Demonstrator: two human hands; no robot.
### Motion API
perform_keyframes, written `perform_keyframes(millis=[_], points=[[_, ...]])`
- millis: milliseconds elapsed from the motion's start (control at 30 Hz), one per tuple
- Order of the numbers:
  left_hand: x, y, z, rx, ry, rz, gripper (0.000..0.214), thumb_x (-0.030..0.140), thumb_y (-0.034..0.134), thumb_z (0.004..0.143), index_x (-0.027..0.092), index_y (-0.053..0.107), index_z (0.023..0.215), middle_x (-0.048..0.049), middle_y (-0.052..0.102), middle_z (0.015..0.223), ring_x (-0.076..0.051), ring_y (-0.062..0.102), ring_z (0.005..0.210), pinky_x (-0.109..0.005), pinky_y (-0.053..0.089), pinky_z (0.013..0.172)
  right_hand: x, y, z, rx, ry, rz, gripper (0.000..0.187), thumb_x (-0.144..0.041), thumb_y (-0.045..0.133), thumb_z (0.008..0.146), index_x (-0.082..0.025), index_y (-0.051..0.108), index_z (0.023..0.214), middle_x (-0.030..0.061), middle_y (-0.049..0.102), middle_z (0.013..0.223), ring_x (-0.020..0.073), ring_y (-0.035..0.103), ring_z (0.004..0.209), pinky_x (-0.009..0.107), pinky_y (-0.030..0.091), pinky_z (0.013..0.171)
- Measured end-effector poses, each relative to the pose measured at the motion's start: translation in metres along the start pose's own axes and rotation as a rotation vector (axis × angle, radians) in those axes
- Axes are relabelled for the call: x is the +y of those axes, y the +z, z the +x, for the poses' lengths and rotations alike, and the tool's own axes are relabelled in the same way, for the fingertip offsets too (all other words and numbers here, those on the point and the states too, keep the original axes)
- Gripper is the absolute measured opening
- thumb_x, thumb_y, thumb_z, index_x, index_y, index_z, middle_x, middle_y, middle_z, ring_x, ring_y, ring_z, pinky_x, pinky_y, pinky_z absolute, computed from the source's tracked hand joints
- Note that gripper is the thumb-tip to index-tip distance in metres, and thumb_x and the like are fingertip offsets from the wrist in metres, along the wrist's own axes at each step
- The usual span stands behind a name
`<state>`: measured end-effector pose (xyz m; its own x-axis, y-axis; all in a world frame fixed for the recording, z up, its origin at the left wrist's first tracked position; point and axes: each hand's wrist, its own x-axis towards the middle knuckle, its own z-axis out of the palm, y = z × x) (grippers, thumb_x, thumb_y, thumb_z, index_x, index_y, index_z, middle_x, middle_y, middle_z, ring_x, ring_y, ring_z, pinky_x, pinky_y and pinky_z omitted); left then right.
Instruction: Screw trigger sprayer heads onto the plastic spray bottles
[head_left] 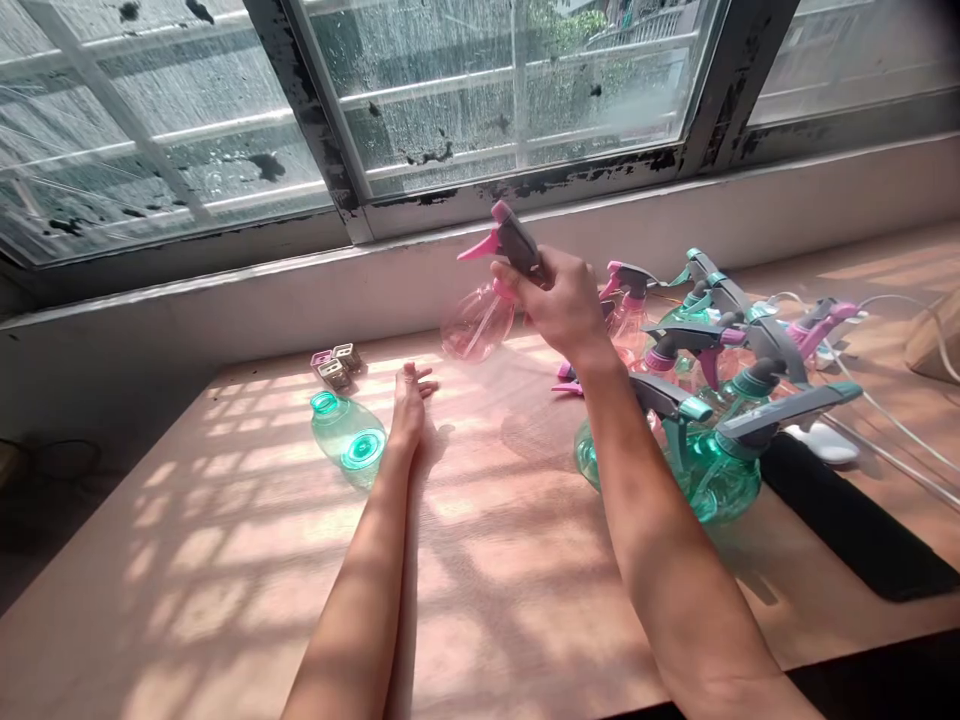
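Observation:
My right hand (564,305) is raised above the table and is closed round the grey and pink trigger head of a pink spray bottle (480,318), which hangs tilted with its clear body to the left. My left hand (411,398) lies flat on the wooden table (247,560), fingers stretched out and holding nothing. Just left of that hand a green bottle (346,436) without a spray head lies on its side.
A heap of several green and pink spray bottles (712,390) lies at my right. Small brown and pink blocks (337,365) sit near the wall. A black pad (847,520), a white object and white cables (892,420) lie at the right edge. A window runs along the back.

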<state>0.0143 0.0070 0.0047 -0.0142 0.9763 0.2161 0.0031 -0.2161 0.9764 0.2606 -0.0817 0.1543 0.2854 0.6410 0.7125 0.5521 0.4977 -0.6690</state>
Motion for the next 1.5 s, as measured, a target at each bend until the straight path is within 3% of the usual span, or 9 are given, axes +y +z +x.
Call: perform_keyframes(millis=[167,333,533,767,933,1100,1167,1333,1500], points=[[0.000,-0.001,0.000,-0.014,0.002,0.034,0.046,0.054,0.057,0.103,0.018,0.063,0.130,-0.0096,0.072,0.122,-0.023,0.072,0.100,-0.047,0.059,0.092,0.008,0.015,-0.003,0.102,0.036,-0.410,0.024,-0.044,0.066,0.098,-0.023,0.075,0.092,0.0030,0.072,0.081,0.0234,0.064,0.075,0.033,0.046,0.067],[-0.002,-0.003,0.002,-0.018,0.001,0.043,0.045,0.053,0.057,0.103,0.018,0.062,0.131,-0.0094,0.071,0.121,-0.023,0.072,0.099,-0.046,0.060,0.091,0.025,0.029,-0.012,0.102,0.145,-0.548,0.017,-0.034,0.071,0.097,-0.019,0.077,0.098,0.0127,0.072,0.107,0.0291,0.066,0.093,0.034,0.047,0.067],[-0.010,-0.002,0.006,-0.018,0.006,0.053,0.045,0.052,0.058,0.103,0.018,0.062,0.131,-0.0093,0.071,0.121,-0.023,0.072,0.099,-0.046,0.060,0.091,0.043,0.042,-0.023,0.074,0.204,-0.602,0.018,-0.023,0.065,0.101,-0.022,0.077,0.114,0.0127,0.069,0.124,0.0305,0.059,0.116,0.036,0.049,0.077],[-0.012,-0.002,0.007,-0.030,0.007,0.081,0.044,0.050,0.059,0.102,0.018,0.062,0.132,-0.0097,0.071,0.123,-0.023,0.072,0.101,-0.047,0.060,0.092,0.056,0.044,-0.030,-0.019,0.268,-0.635,0.022,-0.025,0.060,0.103,-0.020,0.078,0.114,0.0124,0.074,0.119,0.0318,0.059,0.112,0.039,0.048,0.080],[-0.009,-0.002,0.005,-0.026,0.012,0.089,0.043,0.050,0.059,0.103,0.018,0.062,0.131,-0.0094,0.071,0.122,-0.023,0.072,0.100,-0.046,0.060,0.091,0.043,0.043,-0.027,-0.081,0.283,-0.661,0.023,-0.031,0.060,0.104,-0.021,0.079,0.111,0.0152,0.077,0.115,0.0351,0.061,0.113,0.042,0.048,0.084],[-0.007,-0.001,0.003,-0.025,0.016,0.096,0.043,0.051,0.058,0.103,0.018,0.063,0.130,-0.0093,0.071,0.121,-0.023,0.072,0.100,-0.046,0.060,0.091,0.023,0.047,-0.023,-0.124,0.339,-0.658,0.027,-0.045,0.067,0.100,-0.021,0.078,0.105,0.0167,0.079,0.096,0.0365,0.070,0.092,0.042,0.049,0.072],[-0.006,-0.001,0.003,-0.028,0.014,0.104,0.043,0.051,0.058,0.103,0.018,0.063,0.131,-0.0094,0.071,0.122,-0.023,0.072,0.100,-0.046,0.060,0.092,0.020,0.049,-0.023,-0.119,0.357,-0.653,0.025,-0.042,0.068,0.100,-0.021,0.077,0.109,0.0162,0.079,0.096,0.0359,0.072,0.090,0.041,0.050,0.073],[-0.006,-0.001,0.003,-0.031,0.009,0.116,0.043,0.051,0.058,0.103,0.018,0.062,0.131,-0.0095,0.071,0.122,-0.023,0.072,0.100,-0.046,0.060,0.091,0.025,0.049,-0.023,-0.063,0.329,-0.639,0.025,-0.022,0.062,0.102,-0.020,0.069,0.126,0.0165,0.077,0.119,0.0335,0.070,0.106,0.039,0.050,0.081],[-0.005,-0.001,0.002,-0.023,0.009,0.106,0.043,0.050,0.059,0.103,0.018,0.062,0.131,-0.0094,0.071,0.122,-0.022,0.072,0.099,-0.046,0.060,0.090,0.038,0.048,-0.027,0.018,0.269,-0.635,0.029,-0.019,0.054,0.105,-0.019,0.065,0.133,0.0142,0.074,0.125,0.0297,0.065,0.116,0.037,0.049,0.089]])
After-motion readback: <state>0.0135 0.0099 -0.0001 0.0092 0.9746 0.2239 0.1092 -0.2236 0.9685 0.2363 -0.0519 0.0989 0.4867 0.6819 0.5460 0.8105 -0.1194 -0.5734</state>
